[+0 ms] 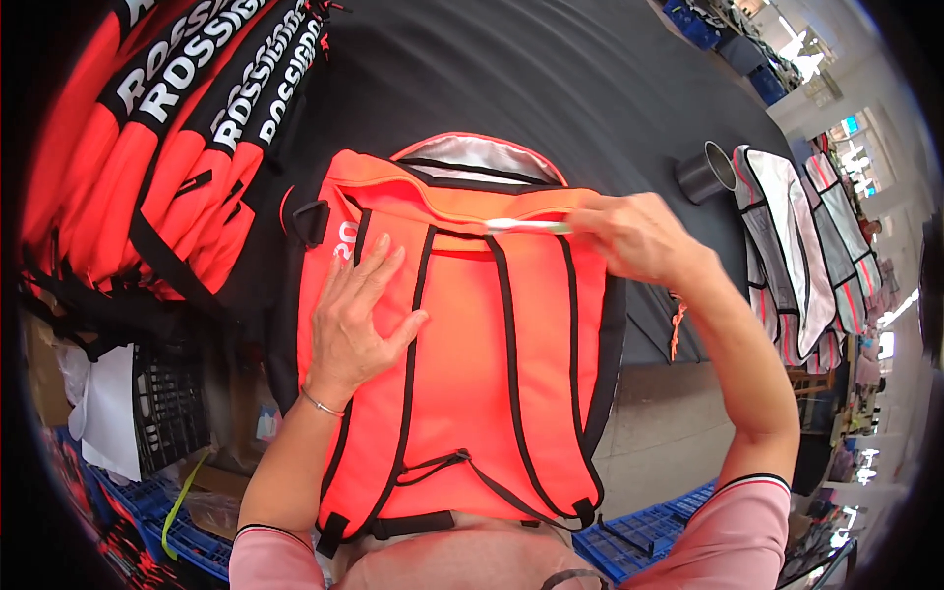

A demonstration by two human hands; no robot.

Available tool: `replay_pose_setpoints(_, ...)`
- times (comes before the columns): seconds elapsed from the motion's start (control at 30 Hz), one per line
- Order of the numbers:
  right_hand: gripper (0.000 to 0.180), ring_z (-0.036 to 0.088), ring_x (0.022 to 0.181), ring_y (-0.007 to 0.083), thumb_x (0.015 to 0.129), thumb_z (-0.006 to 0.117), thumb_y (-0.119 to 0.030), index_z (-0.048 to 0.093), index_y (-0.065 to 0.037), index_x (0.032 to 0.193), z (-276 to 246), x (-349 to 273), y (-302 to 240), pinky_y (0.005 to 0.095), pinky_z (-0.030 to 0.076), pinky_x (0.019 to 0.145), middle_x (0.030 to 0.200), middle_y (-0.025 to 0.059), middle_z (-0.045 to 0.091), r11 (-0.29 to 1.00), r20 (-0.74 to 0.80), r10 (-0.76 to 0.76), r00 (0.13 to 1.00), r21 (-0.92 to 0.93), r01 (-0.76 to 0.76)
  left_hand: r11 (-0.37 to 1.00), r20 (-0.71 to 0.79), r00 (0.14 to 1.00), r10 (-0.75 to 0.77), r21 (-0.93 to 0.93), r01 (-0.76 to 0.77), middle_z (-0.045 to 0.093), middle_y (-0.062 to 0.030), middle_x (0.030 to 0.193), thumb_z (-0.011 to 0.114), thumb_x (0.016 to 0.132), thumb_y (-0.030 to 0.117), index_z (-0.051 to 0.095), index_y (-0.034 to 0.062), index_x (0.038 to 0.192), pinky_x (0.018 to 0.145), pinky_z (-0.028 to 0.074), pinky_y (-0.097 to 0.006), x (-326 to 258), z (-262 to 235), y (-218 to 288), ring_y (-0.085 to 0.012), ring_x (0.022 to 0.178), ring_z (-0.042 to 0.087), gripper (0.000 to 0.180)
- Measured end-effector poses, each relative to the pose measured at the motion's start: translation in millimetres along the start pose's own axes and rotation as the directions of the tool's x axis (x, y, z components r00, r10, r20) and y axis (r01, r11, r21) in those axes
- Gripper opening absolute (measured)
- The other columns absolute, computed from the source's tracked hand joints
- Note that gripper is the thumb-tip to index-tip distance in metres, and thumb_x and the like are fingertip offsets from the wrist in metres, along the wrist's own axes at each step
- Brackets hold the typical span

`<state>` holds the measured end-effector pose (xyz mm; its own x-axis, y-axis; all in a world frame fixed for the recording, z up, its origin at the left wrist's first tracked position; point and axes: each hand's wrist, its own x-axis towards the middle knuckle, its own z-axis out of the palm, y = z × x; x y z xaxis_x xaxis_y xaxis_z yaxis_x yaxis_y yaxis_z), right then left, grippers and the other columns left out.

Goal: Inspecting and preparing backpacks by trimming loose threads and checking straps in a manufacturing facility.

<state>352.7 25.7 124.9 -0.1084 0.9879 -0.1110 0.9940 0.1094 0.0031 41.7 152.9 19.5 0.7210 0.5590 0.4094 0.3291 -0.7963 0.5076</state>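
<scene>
Two bare hands work on an orange backpack [511,344] that lies back-side up at the centre of the frame, on a black table [551,88], its black-edged shoulder straps [418,295] running down toward the lower edge. Flat on the left strap rests the left hand [359,315], fingers spread and gripping nothing. At upper right of the pack, the right hand [644,241] pinches a thin white-and-green stick-like tool [526,226], laid across the top seam. A stack of matching orange bags [167,128] fills the upper left. A grey cup [706,172] and piled fabric panels [796,256] sit at right.
</scene>
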Motion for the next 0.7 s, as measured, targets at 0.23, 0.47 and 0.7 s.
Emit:
replay_pose_setpoints(0.23,0.009,0.058,0.065,0.0148,0.086,0.065,-0.006,0.066,-0.001,0.093,-16.6,-90.9,35.9,0.0274,0.043,0.059,0.074,0.0033,0.061,0.79,-0.061,0.44,0.896,0.5,-0.354,1.0,0.001,1.0,-0.02,-0.006,0.02,0.053,-0.0127,0.14,0.081,0.071,0.026,0.058,0.0088,0.132,0.112,0.034,-0.052,-2.2,-2.4,0.7,-0.0347,0.119,0.058,0.068)
replay_pose_setpoints(0.47,0.016,0.061,0.072,0.0116,0.087,0.065,-0.012,0.067,0.001,0.096,65.0,-203.0,109.0,0.027,0.047,0.067,0.076,0.0041,0.066,0.416,-0.149,0.897,0.415,0.601,-0.683,1.0,0.029,1.0,-0.006,0.03,0.005,0.05,-0.0122,0.144,0.079,0.074,0.024,0.054,0.0092,0.136,0.114,0.03,-0.051,0.0,0.2,4.0,-0.0345,0.125,0.054,0.068)
replay_pose_setpoints(0.7,0.03,0.067,0.094,0.0343,0.087,0.064,-0.017,0.065,0.0,0.111,129.1,-232.7,135.5,0.0418,0.05,0.087,0.098,0.0188,0.069,0.376,-0.32,0.913,0.254,0.413,-0.83,0.995,0.016,1.0,0.016,0.101,-0.017,0.047,-0.0112,0.146,0.073,0.083,0.028,0.053,0.0099,0.138,0.114,0.03,-0.05,-3.9,4.3,2.6,-0.0351,0.13,0.049,0.061)
